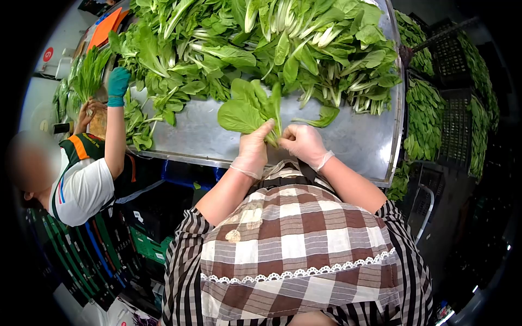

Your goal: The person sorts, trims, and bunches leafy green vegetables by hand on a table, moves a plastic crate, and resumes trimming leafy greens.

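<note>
A small bunch of bok choy (251,106) with broad green leaves is upright in front of me, over the near part of the metal table. My left hand (253,145), in a thin clear glove, is closed around its lower stems. Close beside it, my right hand (305,143), gloved the same way, pinches at the stem end with its fingers together; the exact grip is partly hidden. One loose bok choy leaf (326,116) lies on the metal just beyond my right hand. A large heap of bok choy (234,54) with pale stems covers the far side.
The metal table (201,136) has a raised edge near my waist. To the left, a co-worker (87,174) holds greens, one hand in a teal glove (117,87). Black crates (455,127) full of greens stand at the right. A green crate (147,244) sits low at left.
</note>
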A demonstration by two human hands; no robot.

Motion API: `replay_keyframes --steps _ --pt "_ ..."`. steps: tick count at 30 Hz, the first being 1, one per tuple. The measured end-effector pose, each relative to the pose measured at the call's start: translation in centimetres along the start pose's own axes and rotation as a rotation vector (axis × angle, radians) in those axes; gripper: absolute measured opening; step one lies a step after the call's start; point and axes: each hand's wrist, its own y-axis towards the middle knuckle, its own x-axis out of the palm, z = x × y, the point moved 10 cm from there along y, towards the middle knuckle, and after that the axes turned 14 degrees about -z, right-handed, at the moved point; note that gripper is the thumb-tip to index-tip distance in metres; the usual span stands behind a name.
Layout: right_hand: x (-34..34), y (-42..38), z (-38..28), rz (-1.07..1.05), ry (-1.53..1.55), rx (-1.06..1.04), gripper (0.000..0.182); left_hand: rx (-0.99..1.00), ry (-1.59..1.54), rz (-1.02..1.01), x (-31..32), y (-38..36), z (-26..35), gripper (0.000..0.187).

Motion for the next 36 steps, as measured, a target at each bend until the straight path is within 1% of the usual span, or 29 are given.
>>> replay_keyframes --steps 2,4,5,8,11,14,18,21,23,24,25,28,30,32,33,35,36 --pt "0.2 0.1 0.8 -0.011 0.051 0.055 0.023 -0.013 0.005 -0.024 0.0 -0.3 0.1 0.041" --pt "1.4 0.1 3.0 -0.094 0.314 0.117 0.02 -0.038 -0.004 -0.067 -0.1 -0.3 0.1 0.036" --pt "2.0 0.0 3.8 -0.136 0.444 0.149 0.018 -0.05 0.002 -0.052 -0.9 -0.3 -0.2 0.035" --pt "2.9 -0.6 4.1 -0.196 0.812 0.152 0.013 -0.064 0.025 0.014 -3.5 -0.2 -0.7 0.032" --pt "2.5 -1.0 3.3 -0.2 0.981 0.031 0.01 -0.028 0.035 0.095 -4.8 -0.9 0.2 0.028" --pt "2.4 -0.9 3.1 -0.227 1.071 -0.053 0.01 -0.05 0.02 0.084 -4.7 -1.4 0.9 0.028" --pt "2.2 -0.8 2.2 -0.243 1.054 -0.077 0.009 -0.05 -0.024 0.017 -2.5 -1.8 1.5 0.03" --pt "2.3 -1.0 2.0 -0.25 1.024 -0.091 0.009 -0.015 0.414 -0.088 -3.5 -0.3 1.5 0.032" --pt "2.3 -0.6 1.8 -0.259 0.984 -0.084 0.009 -0.152 0.416 0.013 -6.1 -0.3 0.3 0.032" --pt "1.9 -0.2 1.6 -0.259 0.986 -0.096 0.009 -0.221 0.419 0.056 -6.2 -0.2 0.2 0.033" --pt "1.9 -0.4 1.4 -0.255 0.997 -0.095 0.009 -0.196 0.525 0.047 -5.7 -0.5 0.6 0.032" --pt "2.0 -0.7 1.7 -0.235 1.003 -0.086 0.011 -0.116 0.52 0.002 -4.2 -0.7 1.5 0.032" --pt "2.1 -0.4 1.4 -0.197 1.006 -0.099 0.016 -0.085 0.356 0.008 -3.6 -1.1 1.7 0.034" --pt "2.1 -0.2 1.3 -0.175 0.977 -0.136 0.017 -0.082 0.191 0.024 -3.6 -1.4 1.4 0.035" --pt "2.0 -0.1 1.2 -0.164 0.961 -0.153 0.017 -0.053 0.139 0.0 -3.5 -1.4 1.4 0.036" --pt "1.4 -0.3 0.8 -0.103 0.779 -0.157 0.017 0.006 0.037 -0.046 -3.3 -1.5 1.4 0.04" --pt "1.0 -0.3 0.4 -0.073 0.688 -0.158 0.017 0.004 -0.006 -0.116 -2.1 -1.7 1.5 0.042"
